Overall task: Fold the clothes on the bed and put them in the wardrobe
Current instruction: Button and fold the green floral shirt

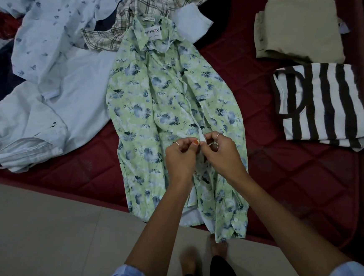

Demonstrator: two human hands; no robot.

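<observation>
Across the red bed, the green floral shirt lies flat, its long axis running from collar at 12 o'clock to hem at 6. Both hands meet on its front placket: the left hand and right hand each pinch the edge with curled fingers, apparently buttoning. 2 folded garments sit at 2 o'clock: the khaki piece and striped top.
</observation>
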